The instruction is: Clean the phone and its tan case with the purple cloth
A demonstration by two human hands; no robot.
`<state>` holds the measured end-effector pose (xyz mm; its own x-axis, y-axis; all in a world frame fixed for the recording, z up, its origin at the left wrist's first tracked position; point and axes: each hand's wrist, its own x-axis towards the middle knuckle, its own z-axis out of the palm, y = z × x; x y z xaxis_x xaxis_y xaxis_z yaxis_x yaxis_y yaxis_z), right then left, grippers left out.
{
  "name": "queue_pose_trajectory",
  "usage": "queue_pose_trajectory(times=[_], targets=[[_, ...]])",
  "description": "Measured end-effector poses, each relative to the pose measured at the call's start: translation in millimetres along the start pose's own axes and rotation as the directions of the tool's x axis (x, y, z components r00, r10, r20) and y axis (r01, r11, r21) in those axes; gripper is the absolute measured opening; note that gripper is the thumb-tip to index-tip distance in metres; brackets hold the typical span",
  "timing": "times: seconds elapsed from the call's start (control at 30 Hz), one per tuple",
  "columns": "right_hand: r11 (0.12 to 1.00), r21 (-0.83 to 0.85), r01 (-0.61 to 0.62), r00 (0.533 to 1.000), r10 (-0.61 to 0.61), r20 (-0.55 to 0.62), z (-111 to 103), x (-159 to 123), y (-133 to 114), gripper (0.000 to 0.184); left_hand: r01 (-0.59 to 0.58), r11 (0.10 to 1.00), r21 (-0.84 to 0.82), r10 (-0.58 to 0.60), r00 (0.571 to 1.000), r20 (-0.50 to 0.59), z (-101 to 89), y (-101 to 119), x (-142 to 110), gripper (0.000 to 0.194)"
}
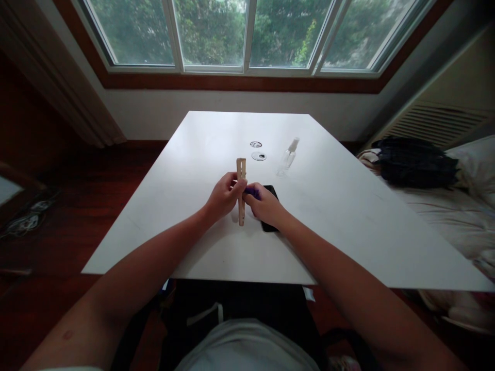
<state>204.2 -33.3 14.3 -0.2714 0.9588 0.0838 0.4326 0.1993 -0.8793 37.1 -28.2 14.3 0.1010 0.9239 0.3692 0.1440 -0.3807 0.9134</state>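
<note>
Wooden strip (pixel 241 167): one, slotted, above table (pixel 328 226) at wearer's twelve o'clock, left hand (pixel 226 196) closed around it. Purple item (pixel 252 191): one (mostly hidden), strip's three o'clock, gripped in curled right hand (pixel 265 202). Phone (pixel 267 226): black, four o'clock. Spray bottle (pixel 289 156): clear, two o'clock.

Windows (pixel 248 41) facing trees (pixel 211 31) top a pale wall (pixel 150 113) above reddish floor (pixel 88 190).

A: Where's the camera sitting?
B: On the head, looking forward and down over the white table (pixel 340 206).
A: Range?
B: Left hand (pixel 224 196) and right hand (pixel 266 202) are showing mid-frame, medium-near; pale shirt (pixel 251 345) is coming closest, bottom centre.
A: Top?
B: Window (pixel 246 36), farther off; view's running wide.
</note>
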Motion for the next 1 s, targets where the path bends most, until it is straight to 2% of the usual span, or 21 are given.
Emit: queue_pose_trajectory(times=[0.13,0.23,0.63,0.87,1.0], targets=[[0.975,-0.203,0.085,0.995,-0.074,0.063,-1,2,-2,0.016,-0.001,1.000,0.013,0.001,1.000,0.003,-1.1,1,0,0.045],[0.958,-0.270,0.099,0.994,-0.083,0.072,0,2,-3,0.015,-0.007,1.000,0.018,0.007,1.000,-0.008,-1.4,0,0,0.045],[0.926,-0.365,0.092,0.986,-0.033,0.164,-3,1,-3,0.014,-0.012,1.000,0.021,0.012,1.000,-0.020,0.0,-3,1,0.046],[0.908,-0.406,0.104,0.962,0.011,0.271,-7,-5,-9,0.012,-0.007,0.999,0.031,0.008,1.000,-0.020,-0.4,-2,1,0.050],[0.892,-0.433,0.127,0.969,-0.018,0.246,-6,-7,-11,0.011,-0.008,1.000,0.019,0.009,1.000,-0.025,0.6,-5,2,0.051]])
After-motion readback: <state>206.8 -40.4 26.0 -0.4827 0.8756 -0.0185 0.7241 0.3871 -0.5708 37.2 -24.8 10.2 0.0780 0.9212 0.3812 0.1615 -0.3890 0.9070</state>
